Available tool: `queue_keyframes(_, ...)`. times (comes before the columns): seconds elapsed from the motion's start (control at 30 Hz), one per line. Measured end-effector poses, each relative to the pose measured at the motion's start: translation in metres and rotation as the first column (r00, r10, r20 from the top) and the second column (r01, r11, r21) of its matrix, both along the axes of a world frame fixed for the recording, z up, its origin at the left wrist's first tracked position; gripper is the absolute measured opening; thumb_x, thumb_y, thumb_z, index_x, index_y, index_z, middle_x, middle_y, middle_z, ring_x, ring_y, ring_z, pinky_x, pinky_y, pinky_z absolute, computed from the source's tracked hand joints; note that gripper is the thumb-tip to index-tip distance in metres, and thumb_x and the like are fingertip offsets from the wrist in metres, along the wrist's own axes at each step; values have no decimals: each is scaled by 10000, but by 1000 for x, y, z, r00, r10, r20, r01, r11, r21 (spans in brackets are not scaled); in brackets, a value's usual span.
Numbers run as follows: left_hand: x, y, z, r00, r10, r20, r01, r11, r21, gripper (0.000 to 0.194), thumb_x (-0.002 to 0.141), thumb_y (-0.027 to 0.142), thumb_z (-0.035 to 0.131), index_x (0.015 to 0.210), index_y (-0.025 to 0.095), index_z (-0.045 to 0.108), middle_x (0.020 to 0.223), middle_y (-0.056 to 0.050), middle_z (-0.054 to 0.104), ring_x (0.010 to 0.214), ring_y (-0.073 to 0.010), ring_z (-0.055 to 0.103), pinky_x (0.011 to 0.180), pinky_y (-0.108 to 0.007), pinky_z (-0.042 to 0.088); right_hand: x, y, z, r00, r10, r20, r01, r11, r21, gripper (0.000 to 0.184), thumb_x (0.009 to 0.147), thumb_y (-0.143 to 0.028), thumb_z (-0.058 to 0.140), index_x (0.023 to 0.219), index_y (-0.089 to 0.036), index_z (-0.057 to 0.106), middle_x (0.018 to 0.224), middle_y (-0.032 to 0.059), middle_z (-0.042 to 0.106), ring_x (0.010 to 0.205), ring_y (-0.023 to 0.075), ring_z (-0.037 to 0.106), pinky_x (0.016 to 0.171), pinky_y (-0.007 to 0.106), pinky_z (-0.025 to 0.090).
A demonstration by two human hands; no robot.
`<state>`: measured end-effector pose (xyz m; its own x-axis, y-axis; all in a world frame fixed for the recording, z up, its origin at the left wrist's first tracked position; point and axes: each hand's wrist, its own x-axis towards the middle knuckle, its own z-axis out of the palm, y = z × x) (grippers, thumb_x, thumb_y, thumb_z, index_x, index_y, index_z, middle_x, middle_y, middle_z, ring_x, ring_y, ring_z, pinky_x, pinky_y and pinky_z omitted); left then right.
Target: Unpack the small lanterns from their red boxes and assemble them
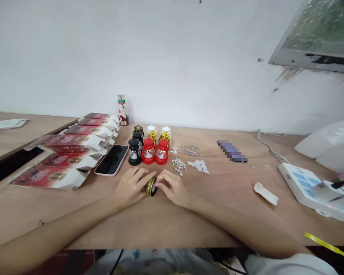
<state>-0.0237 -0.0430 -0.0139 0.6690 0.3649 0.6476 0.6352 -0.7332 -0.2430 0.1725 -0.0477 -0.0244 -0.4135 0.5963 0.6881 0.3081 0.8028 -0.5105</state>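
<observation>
A small gold toy lantern lies on its side on the wooden table, its round base facing right. My left hand wraps round its body from the left. My right hand has its fingertips pinched at the lantern's base. Just behind stand several more toy lanterns in black, red, gold and white. To their right lie small white discs, white snowflake-like bits and a heap of thin wire hooks.
Flat red-and-white cartons are fanned out at the left, with a black phone beside them. An upright small box stands by the wall. A white device, a white scrap and a cable lie at the right.
</observation>
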Motion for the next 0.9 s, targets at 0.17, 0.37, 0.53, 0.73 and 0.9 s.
queue_keyframes(0.17, 2, -1, 3, 1000, 15, 21, -14, 998, -55, 350, 799, 215, 537, 1145, 171, 563, 926, -70, 632, 824, -187, 581, 706, -299, 456, 1, -1, 1, 999, -32, 19, 31, 997, 67, 178, 926, -249, 422, 773, -195, 494, 721, 15, 526, 640, 124, 478, 603, 247, 401)
queue_keyframes(0.37, 5, -1, 5, 998, 14, 62, -9, 998, -69, 354, 784, 214, 565, 1136, 165, 565, 932, -71, 630, 840, -188, 596, 727, -295, 475, 0, -1, 1, 997, -67, 38, 63, 993, 97, 155, 939, -232, 373, 808, -206, 451, 748, 22, 506, 676, 137, 480, 627, 256, 407)
queue_keyframes(0.53, 8, -3, 5, 995, 52, 80, -48, 997, -53, 366, 775, 217, 578, 1138, 175, 564, 924, -64, 632, 818, -189, 599, 711, -292, 479, 0, 2, 1, 999, -32, 17, 30, 995, 97, 171, 953, -245, 333, 805, -213, 412, 755, 16, 469, 688, 133, 469, 633, 246, 407)
queue_keyframes(0.73, 11, -4, 9, 995, 51, 86, -47, 997, -54, 367, 759, 243, 603, 1116, 167, 564, 925, -64, 634, 789, -190, 602, 670, -287, 480, -3, 3, -1, 1000, -10, -26, 12, 998, 59, 222, 969, -318, 288, 800, -216, 389, 760, 9, 438, 680, 129, 451, 634, 246, 405)
queue_keyframes(0.9, 7, 1, 15, 990, 63, 122, -58, 997, -44, 384, 774, 246, 587, 1145, 156, 543, 925, -78, 622, 800, -199, 590, 683, -301, 488, 0, 8, 3, 986, -142, -87, 144, 989, 13, 233, 967, -337, 274, 799, -219, 385, 767, 14, 461, 700, 138, 465, 648, 261, 405)
